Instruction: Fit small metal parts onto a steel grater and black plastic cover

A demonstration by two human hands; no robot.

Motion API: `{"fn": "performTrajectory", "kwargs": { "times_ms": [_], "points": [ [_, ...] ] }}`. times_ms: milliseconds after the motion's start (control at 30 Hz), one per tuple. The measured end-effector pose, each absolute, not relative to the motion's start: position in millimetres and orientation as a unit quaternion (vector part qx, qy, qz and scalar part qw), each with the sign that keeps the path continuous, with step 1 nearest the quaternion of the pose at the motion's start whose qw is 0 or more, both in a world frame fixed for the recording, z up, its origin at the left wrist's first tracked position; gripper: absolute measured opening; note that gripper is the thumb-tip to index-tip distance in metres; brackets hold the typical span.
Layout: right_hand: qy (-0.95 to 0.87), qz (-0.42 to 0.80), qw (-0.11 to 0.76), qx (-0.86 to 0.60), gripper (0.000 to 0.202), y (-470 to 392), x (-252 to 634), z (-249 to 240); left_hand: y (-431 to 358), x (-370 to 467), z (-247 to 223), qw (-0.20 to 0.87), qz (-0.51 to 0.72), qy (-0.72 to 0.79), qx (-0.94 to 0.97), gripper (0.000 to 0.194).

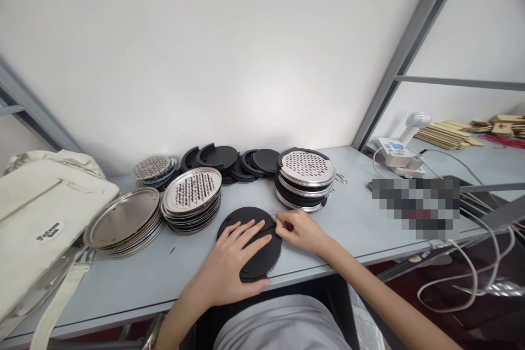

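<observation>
A round black disc (268,254) lies on the grey table near its front edge. My left hand (235,260) rests on it with the fingers spread. At the disc's upper right edge, my right hand (297,229) pinches a small wire ring (274,217). Behind and to the right stands a stack of black holders with metal grater discs (307,168), with wire rings at its side. Left of the black disc are a pile of round grater plates (197,191) and a pile of plain metal discs (125,219).
Black round holders (221,157) and small perforated discs (151,168) lie along the wall. A cream bag (49,213) takes up the far left. At right are a white device (400,153), cables (476,284), wooden pieces (443,135) and a metal frame post (410,49).
</observation>
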State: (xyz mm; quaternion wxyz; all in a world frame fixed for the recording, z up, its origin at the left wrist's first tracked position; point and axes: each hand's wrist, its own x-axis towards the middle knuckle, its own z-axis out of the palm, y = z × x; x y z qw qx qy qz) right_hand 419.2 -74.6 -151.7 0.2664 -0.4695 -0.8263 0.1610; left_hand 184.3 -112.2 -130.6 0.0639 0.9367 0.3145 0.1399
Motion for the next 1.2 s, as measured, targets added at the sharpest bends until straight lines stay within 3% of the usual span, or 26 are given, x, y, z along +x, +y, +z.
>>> {"fn": "performTrajectory", "kwargs": {
  "times_ms": [867, 1200],
  "points": [
    [-0.829, 0.186, 0.283, -0.445, 0.028, -76.1, 420.1, -153.3, -110.4, 182.3, -130.8, 0.068, 0.134, 0.310, 0.939, 0.070],
    [-0.824, 0.154, 0.282, -0.467, 0.017, -76.5, 418.0, -151.5, -110.8, 182.2, -131.8, 0.065, 0.123, 0.318, 0.938, 0.072]
  ]
}}
